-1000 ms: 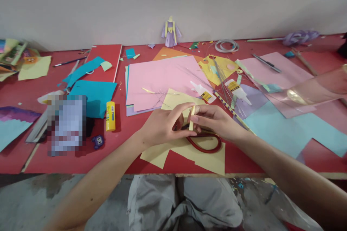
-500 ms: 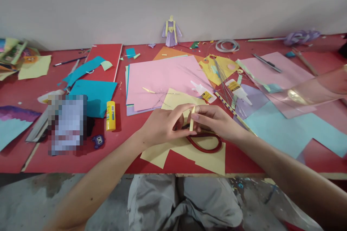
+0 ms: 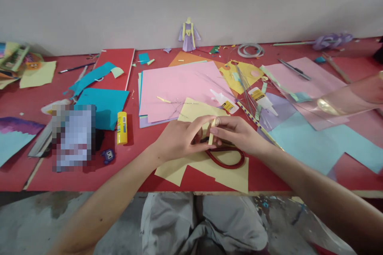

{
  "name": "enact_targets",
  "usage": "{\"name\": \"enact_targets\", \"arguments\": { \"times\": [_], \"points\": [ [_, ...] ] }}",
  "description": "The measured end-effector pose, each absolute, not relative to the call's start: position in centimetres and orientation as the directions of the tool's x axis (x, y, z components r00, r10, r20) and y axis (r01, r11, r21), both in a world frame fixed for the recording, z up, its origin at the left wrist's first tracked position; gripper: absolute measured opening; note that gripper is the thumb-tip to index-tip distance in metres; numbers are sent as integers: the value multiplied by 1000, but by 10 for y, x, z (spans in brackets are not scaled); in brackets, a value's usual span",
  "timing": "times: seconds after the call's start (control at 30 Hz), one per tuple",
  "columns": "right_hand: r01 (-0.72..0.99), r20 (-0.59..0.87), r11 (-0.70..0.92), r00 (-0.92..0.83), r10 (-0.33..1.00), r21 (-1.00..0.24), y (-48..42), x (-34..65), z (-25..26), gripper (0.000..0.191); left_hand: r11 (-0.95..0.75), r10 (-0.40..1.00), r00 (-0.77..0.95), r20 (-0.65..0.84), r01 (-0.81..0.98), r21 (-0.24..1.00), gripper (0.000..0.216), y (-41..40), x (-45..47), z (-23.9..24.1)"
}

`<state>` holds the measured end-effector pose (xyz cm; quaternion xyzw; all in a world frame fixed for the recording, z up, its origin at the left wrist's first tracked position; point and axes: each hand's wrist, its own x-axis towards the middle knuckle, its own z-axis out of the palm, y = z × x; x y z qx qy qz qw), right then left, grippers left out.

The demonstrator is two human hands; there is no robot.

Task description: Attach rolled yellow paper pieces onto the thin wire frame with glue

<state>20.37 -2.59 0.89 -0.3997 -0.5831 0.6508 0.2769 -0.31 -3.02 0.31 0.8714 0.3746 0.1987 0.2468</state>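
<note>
Between my two hands a small pale-yellow paper strip (image 3: pixel 212 136) stands roughly upright. My left hand (image 3: pixel 181 137) is curved round it, with fingertips at its top and bottom ends. My right hand (image 3: pixel 236 129) pinches the strip between thumb and fingers from the other side. Some of the fingers behind the strip are hidden. Just below the hands lie red-handled scissors (image 3: pixel 226 164), their blades covered by my hands. They rest on cut pale-yellow paper (image 3: pixel 176 171), which spreads under both hands.
A pink paper stack (image 3: pixel 179 83) lies beyond the hands, with glue bottles (image 3: pixel 229 105) and thin wires to its right. A yellow glue stick (image 3: pixel 122 128) stands left. A paper doll (image 3: pixel 188 36) leans on the wall. A craft knife (image 3: pixel 295 69) lies at right.
Hardly anything differs. Both hands keep hold of the paper strip, which has tilted very slightly, and the things on the table stay where they were.
</note>
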Motion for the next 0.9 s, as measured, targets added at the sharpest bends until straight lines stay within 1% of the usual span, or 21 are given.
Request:
{"name": "enact_targets", "arguments": {
  "times": [0.13, 0.27, 0.47, 0.9],
  "points": [
    [115, -183, -143, -532, 827, -983, -26, 203, 9, 40, -595, 750, 645, 149, 557, 579, 61, -30, -3, 4],
    [121, -155, -105, -553, 818, -987, -26, 204, 8, 36, -589, 754, 639, 152, 556, 587, 61, -30, -3, 3],
    [118, -165, -119, -547, 821, -986, -26, 204, 6, 34, -591, 752, 642, 147, 559, 581, 61, -30, -3, 3],
    [110, -154, -111, -549, 822, -988, -26, 205, 7, 36, -608, 738, 659, 145, 558, 565, 61, -29, -3, 2]
  ]
}}
